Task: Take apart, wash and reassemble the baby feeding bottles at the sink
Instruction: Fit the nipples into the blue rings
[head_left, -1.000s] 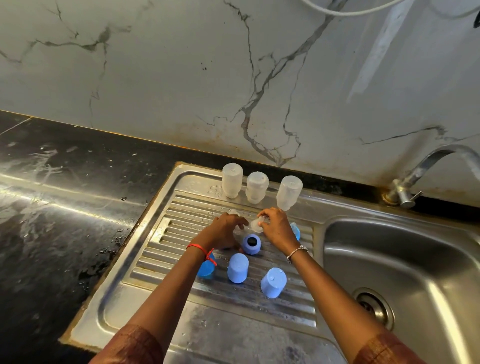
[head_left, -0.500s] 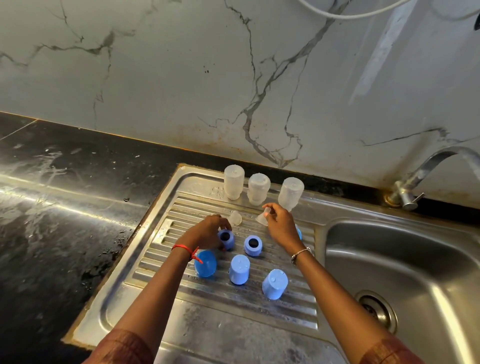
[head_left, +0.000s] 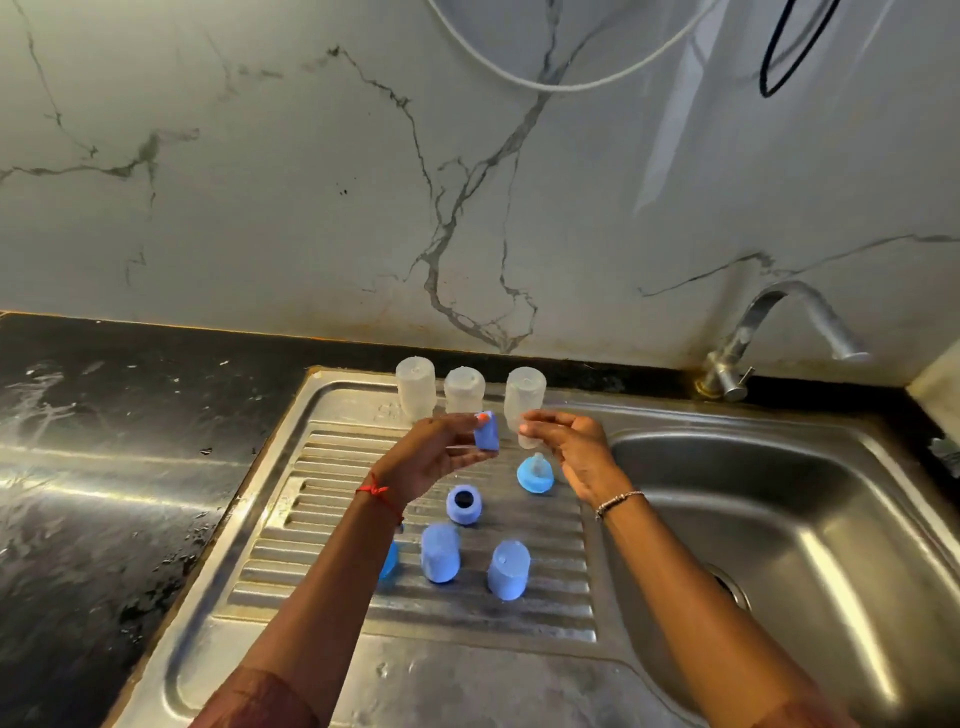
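1. Presently, the left hand is raised above the drainboard, thumb and fingers gripping a blue collar. The collar's short axis is tilted off upright; which way its opening faces cannot be made out.
2. The right hand is level with it, just beside it. Its fingertips pinch a small translucent piece, whose outline merges with the bottle behind, so its direction cannot be told.
3. Three clear bottles stand in a row at the back of the drainboard, long axes vertical, closed ends up.
4. Below the hands, a blue ring with a teat sits with the teat pointing up.
5. A second collar rests with its dark opening facing up.
6. Two blue caps stand domes up, near each other but apart.
7. Another blue piece is half hidden by the left forearm.
8. The basin lies to the right, under the tap.
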